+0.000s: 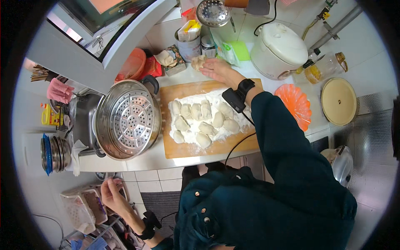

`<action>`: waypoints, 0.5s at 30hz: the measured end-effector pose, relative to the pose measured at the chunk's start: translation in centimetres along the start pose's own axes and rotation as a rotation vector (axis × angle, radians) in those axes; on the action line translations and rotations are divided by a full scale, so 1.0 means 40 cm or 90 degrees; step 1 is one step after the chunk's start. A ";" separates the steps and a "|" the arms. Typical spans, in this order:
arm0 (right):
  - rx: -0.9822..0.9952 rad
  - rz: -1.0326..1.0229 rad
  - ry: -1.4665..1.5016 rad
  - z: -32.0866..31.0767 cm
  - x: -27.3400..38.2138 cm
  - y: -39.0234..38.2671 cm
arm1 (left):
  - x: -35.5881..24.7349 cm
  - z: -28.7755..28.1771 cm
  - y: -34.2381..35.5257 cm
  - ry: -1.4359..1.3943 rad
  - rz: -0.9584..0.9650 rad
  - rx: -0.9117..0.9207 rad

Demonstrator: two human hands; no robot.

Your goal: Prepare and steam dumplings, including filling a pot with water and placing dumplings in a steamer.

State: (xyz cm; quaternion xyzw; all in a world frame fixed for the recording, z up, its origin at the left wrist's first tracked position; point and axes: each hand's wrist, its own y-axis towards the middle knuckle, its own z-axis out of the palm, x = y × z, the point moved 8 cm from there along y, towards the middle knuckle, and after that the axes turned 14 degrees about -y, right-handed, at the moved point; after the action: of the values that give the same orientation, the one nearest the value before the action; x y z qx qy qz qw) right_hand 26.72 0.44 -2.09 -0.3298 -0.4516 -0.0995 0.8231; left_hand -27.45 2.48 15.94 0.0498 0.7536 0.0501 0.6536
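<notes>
Left hand low by the baskets, right hand on a dough lump at the back of the desk.

At lower left the left hand [109, 192] hangs over a white plastic basket [79, 210], fingers loosely curled, pinching nothing visible. Centre-left, a steel steamer tray [127, 120] overhangs the desk [146, 160] and could tip if bumped. The floured cutting board [208, 148] carries shaped dough pieces [202, 121]. At upper centre the right hand [218, 68] lies flat, fingertips touching the dough lump [199, 62]; its sleeve could drag through the flour.

My right arm stretches far forward, and my right hand [217, 68] lies palm down with its fingers curled. My left hand [109, 191] hangs low by my side, fingers loosely bent.
</notes>
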 end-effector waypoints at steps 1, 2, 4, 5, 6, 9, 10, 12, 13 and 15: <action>-0.042 0.041 -0.073 -0.072 -0.032 0.027 | -0.007 0.049 -0.014 0.003 0.001 0.027; -0.085 0.082 -0.146 -0.138 -0.050 0.034 | -0.007 0.097 -0.024 0.008 -0.013 0.067; -0.019 0.067 -0.239 -0.123 -0.039 -0.043 | 0.017 0.145 -0.043 0.007 -0.051 0.127; 0.051 0.049 -0.333 -0.095 -0.032 -0.098 | 0.029 0.162 -0.054 0.010 -0.068 0.151; 0.043 0.051 -0.331 -0.099 -0.023 -0.146 | 0.037 0.186 -0.062 0.008 -0.083 0.188; 0.035 0.015 -0.388 -0.129 0.015 -0.275 | 0.065 0.259 -0.086 -0.011 -0.150 0.277; 0.011 -0.010 -0.463 -0.163 0.037 -0.321 | 0.072 0.291 -0.092 -0.015 -0.164 0.319; -0.029 -0.035 -0.536 -0.234 0.040 -0.409 | 0.075 0.354 -0.108 -0.043 -0.200 0.379; -0.077 -0.085 -0.548 -0.277 0.029 -0.447 | 0.083 0.377 -0.118 -0.064 -0.221 0.407; -0.141 -0.135 -0.563 -0.338 0.002 -0.538 | 0.087 0.424 -0.132 -0.081 -0.218 0.456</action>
State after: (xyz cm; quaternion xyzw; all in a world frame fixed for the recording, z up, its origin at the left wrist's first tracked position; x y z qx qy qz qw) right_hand 26.00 -24.52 2.64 -0.3783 -0.7768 -0.0808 0.4970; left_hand -11.18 -2.09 9.40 0.1510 0.6790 -0.3284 0.6390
